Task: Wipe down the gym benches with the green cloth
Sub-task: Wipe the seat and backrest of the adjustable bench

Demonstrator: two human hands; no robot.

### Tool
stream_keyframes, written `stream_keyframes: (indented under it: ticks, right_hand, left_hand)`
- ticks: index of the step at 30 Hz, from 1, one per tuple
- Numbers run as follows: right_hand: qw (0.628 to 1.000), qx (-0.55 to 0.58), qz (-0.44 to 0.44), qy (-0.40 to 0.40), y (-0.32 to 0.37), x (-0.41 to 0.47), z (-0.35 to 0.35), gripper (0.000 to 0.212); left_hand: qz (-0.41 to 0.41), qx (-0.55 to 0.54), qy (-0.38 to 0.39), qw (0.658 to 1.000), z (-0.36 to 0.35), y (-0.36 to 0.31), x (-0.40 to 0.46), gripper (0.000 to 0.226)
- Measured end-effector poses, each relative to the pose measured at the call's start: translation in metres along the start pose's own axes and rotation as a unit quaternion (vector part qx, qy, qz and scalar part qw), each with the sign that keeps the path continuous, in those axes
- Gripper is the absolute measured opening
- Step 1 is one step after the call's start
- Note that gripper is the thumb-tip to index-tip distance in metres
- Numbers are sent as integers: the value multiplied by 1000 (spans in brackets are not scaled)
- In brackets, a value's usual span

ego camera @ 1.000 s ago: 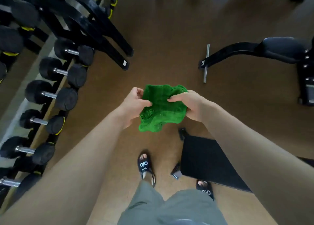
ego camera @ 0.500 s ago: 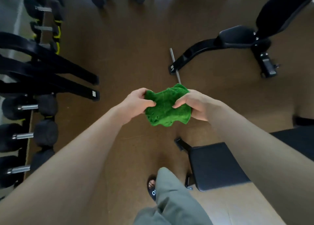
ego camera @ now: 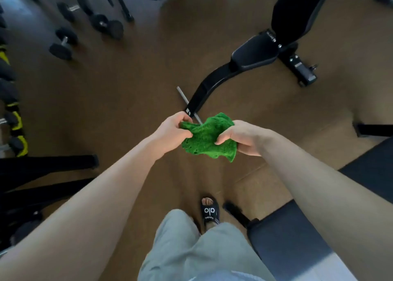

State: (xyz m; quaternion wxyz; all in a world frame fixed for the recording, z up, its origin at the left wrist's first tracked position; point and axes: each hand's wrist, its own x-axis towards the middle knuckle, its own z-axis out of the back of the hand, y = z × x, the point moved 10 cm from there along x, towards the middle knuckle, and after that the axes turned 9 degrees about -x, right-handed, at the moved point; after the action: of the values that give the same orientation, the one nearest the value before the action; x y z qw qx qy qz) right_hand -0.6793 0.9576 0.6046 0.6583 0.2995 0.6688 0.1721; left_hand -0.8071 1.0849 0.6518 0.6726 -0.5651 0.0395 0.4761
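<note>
A crumpled green cloth (ego camera: 209, 137) hangs in the air in front of me, held between both hands. My left hand (ego camera: 173, 128) pinches its left edge, and my right hand (ego camera: 241, 136) grips its right side with curled fingers. A black adjustable gym bench (ego camera: 255, 53) stands ahead on the right, its backrest raised. A second black bench pad (ego camera: 297, 242) sits low at my right, close to my leg.
Loose dumbbells (ego camera: 63, 44) lie on the brown floor at the far left. A dumbbell rack (ego camera: 12, 119) with black legs (ego camera: 49, 163) runs along the left edge. My sandalled foot (ego camera: 210, 211) stands between rack and near bench.
The view has swung right and forward with a step. The adjustable bench now shows nearer and fuller, and the rack has slid left. Both hands keep holding the cloth, shifting it slightly.
</note>
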Motion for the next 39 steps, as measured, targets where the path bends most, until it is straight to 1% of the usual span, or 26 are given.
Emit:
stream_keyframes:
  ticks: [6, 8, 9, 11, 13, 14, 16, 19, 20, 23, 25, 27, 29, 32, 34, 37, 38, 39]
  right_hand:
    - [997, 38, 18, -69, 61, 41, 81, 33]
    - [994, 43, 25, -97, 81, 61, 111, 31]
    - [992, 45, 25, -113, 89, 71, 127, 31]
    - [990, 36, 18, -138, 103, 93, 155, 32]
    - [988, 25, 12, -150, 119, 116, 183, 33]
    - [987, 26, 12, -157, 127, 125, 197, 32]
    - [983, 31, 17, -181, 142, 138, 230, 30]
    - [978, 42, 27, -201, 160, 151, 279, 28]
    - [977, 44, 32, -207, 165, 155, 298, 28]
    - [971, 47, 36, -233, 176, 172, 363, 22]
    - [965, 52, 35, -254, 174, 191, 413, 18]
    - [958, 61, 33, -277, 166, 215, 465, 17]
    - [949, 76, 20, -306, 153, 235, 518, 17]
    - [938, 86, 1, -336, 133, 262, 586, 13]
    - [931, 100, -7, -352, 123, 284, 625, 5]
    - [923, 124, -8, -364, 112, 323, 668, 4]
    - [921, 128, -7, -367, 108, 338, 679, 5]
    - [920, 130, -5, -369, 102, 353, 688, 6]
  left_hand:
    - [-18, 25, 48, 998, 3, -78, 104, 18]
    - [-28, 57, 78, 995, 1, -103, 142, 18]
    - [-35, 81, 104, 991, -3, -114, 162, 23]
    - [-47, 145, 164, 975, -13, -132, 199, 38]
    - [-62, 200, 202, 957, -23, -151, 236, 51]
    - [-69, 216, 213, 950, -28, -162, 253, 53]
    - [-82, 237, 230, 940, -43, -187, 283, 48]
    - [-80, 243, 247, 935, -68, -219, 322, 26]
    - [-77, 235, 249, 937, -76, -228, 336, 22]
    - [-59, 217, 236, 945, -99, -256, 381, 23]
    - [-49, 203, 204, 956, -113, -276, 417, 21]
    - [-46, 187, 146, 970, -125, -295, 455, 15]
    - [-37, 171, 58, 983, -130, -309, 495, 10]
    - [-34, 127, -79, 988, -128, -323, 549, 10]
    - [-56, 115, -167, 978, -122, -333, 579, 15]
    - [-137, 152, -294, 933, -118, -350, 608, 21]
    - [-173, 171, -316, 917, -124, -353, 618, 23]
    - [-211, 197, -322, 902, -135, -353, 630, 25]
